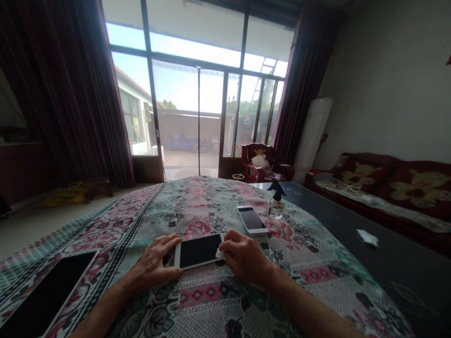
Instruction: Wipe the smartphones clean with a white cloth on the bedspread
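- My left hand (155,263) lies open on the left edge of the white smartphone (199,250); my right hand (243,256) pinches a white wipe (220,253) on its right end.
- Free floral tablecloth (204,300) all around; tablet (49,291) at the near-left edge.
- Beyond: second phone (252,219), spray bottle (275,202).

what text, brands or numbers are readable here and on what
None can be read.
The phone between left hand and right hand: dark screen, no mark.
The white wipe: no print shows.
The second phone: dark screen, no mark.
The tablet: dark screen, no mark.
The spray bottle: any label too small to read.
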Available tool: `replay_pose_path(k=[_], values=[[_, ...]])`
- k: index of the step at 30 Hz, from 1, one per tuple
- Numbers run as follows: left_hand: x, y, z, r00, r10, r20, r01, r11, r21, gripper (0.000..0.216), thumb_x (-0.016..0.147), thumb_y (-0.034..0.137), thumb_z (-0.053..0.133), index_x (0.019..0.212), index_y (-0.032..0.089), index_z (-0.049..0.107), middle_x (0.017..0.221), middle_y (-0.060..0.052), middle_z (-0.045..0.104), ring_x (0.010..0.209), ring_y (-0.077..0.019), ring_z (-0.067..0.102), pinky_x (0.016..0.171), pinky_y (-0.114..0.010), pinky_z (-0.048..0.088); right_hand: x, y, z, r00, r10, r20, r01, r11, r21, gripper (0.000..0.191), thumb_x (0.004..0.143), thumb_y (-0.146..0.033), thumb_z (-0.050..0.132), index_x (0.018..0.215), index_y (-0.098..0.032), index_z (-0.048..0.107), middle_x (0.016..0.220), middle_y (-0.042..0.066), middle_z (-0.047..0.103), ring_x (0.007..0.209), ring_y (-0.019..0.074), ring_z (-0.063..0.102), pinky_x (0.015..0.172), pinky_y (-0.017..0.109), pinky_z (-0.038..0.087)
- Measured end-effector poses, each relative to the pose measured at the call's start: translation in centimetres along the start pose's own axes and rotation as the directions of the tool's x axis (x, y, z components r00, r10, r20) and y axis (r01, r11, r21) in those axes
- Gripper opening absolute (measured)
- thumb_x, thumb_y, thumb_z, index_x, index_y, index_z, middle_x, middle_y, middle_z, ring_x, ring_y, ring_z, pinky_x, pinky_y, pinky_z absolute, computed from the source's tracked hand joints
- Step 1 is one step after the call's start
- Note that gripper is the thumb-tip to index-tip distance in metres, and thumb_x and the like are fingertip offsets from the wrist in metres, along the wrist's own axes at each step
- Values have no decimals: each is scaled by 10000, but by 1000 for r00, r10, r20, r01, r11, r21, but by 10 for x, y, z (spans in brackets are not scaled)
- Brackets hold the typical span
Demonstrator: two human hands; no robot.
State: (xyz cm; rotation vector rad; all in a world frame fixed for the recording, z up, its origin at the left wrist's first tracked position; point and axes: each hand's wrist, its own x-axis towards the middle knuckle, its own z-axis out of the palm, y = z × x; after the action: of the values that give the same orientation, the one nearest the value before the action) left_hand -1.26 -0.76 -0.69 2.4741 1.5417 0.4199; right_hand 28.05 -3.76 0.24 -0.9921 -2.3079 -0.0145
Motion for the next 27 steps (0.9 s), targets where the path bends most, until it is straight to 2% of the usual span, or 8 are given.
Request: replay_pose_path(k=[4,7,9,12,15,17,21,27], values=[[0,2,-1,1000,-11,7,11,1000,0,736,649,392,636,1339,184,486,1435,-70,441,1335,-299,340,1094,-389,304,4,-12,9,994,-34,101,38,999,-38,192,809,-137,509,905,-216,656,936,32,567,863,140,547,788,255,427],[0,5,-3,1000,-24,15,24,1000,-1,741,641,392,637,1339,190,488,1438,-68,439,1337,-300,339,1097,-381,297,4,-9,8,992,49,116,-40,996,-76,191,749,-98,522,848,-192,656,893,32,567,834,138,553,747,237,425],[0,6,-4,999,-36,22,36,999,-5,746,636,397,639,1335,184,493,1437,-72,441,1338,-306,338,1098,-382,294,3,-4,4,984,146,101,-135,985,-112,177,732,-81,514,794,-177,648,857,29,561,782,130,554,708,226,422],[0,8,-6,999,-39,29,40,999,-15,753,635,400,641,1333,158,493,1437,-87,439,1336,-309,338,1098,-386,291,2,4,-4,965,260,27,-255,959,-121,175,790,-109,492,827,-178,648,884,28,562,756,116,557,706,220,424],[-1,8,-5,999,-38,21,39,999,-25,750,634,399,652,1326,153,500,1432,-95,441,1332,-305,340,1096,-383,292,9,5,-8,954,297,-38,-299,950,-92,194,851,-154,480,934,-193,651,948,35,571,816,119,569,755,222,427],[-1,5,-2,999,-33,3,33,999,-33,745,633,408,665,1320,167,506,1429,-93,442,1329,-301,345,1095,-388,292,20,0,-7,953,300,-28,-302,949,-93,189,865,-176,485,936,-194,659,945,40,581,830,123,573,768,225,425],[0,-3,4,999,0,-33,-2,999,-49,742,618,428,699,1301,199,523,1420,-83,452,1326,-294,350,1096,-391,290,54,-17,10,947,320,17,-316,943,-103,196,869,-198,489,929,-197,675,943,47,606,807,121,580,763,223,417],[1,-8,7,998,12,-63,-17,997,-76,749,582,432,746,1262,182,555,1401,-101,472,1307,-285,384,1089,-369,312,88,-52,51,927,366,84,-355,927,-120,200,852,-246,506,956,-202,671,970,61,624,843,150,605,741,235,421]])
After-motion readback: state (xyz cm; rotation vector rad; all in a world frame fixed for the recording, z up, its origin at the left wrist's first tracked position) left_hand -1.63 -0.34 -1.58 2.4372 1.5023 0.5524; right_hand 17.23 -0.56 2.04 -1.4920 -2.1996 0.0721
